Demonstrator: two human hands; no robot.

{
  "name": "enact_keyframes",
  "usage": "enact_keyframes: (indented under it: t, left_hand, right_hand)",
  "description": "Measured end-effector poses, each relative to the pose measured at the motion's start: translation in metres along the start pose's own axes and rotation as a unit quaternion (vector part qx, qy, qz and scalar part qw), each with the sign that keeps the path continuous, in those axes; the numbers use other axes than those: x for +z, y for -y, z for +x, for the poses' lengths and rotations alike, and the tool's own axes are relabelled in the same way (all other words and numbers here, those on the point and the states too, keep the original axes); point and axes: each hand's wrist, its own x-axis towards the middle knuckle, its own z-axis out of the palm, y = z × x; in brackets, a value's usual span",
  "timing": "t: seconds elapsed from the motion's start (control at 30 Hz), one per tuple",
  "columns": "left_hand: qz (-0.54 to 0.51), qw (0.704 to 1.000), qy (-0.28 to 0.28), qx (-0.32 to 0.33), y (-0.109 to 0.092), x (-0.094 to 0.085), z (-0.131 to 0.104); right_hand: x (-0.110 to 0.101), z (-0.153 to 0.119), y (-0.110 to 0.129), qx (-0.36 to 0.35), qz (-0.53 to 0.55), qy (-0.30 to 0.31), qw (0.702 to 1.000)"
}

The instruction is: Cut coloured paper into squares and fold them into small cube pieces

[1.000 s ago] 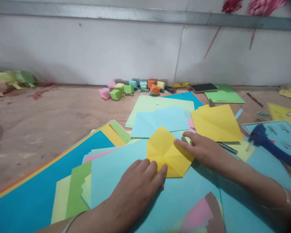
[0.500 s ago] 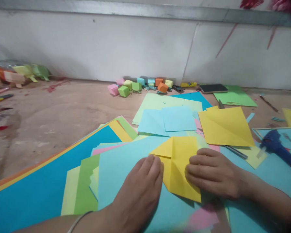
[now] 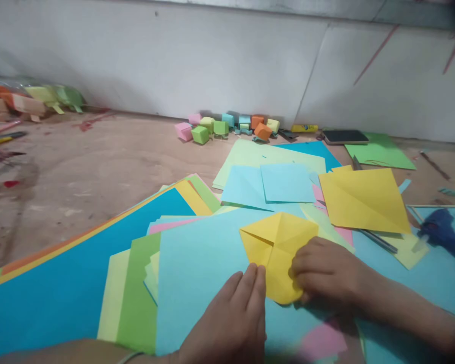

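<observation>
A folded yellow paper sheet (image 3: 271, 250) with a pointed top and creased flaps lies on the light blue paper (image 3: 197, 273) in front of me. My right hand (image 3: 324, 270) has its fingers curled over the sheet's right edge and grips it. At the lower left edge is my left hand (image 3: 237, 308), its fingers close together with the tips on the paper; its thumb is hidden. Beyond my right hand rests another yellow sheet (image 3: 364, 199), showing a diagonal crease.
Light blue squares (image 3: 288, 182) lie ahead. Stacked coloured sheets (image 3: 60, 298) spread leftward. A blue glue gun (image 3: 442, 230) sits at right. Small paper cubes (image 3: 200, 134), a yellow tube (image 3: 304, 128) and a phone (image 3: 345, 136) stand along the wall (image 3: 212, 60).
The yellow sheet has turned and its lower edge has shifted. My left hand has slid down from the upper left flap to the lower edge. The view has tilted slightly.
</observation>
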Motion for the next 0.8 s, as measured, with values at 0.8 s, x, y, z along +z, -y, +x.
enact_keyframes:
  t: [0.8]
  left_hand:
    - [-0.129,0.984,0.122,-0.029,0.001,-0.009,0.000]
  right_hand:
    - [0.037,0.009,-0.003,0.157,-0.105,-0.074,0.979]
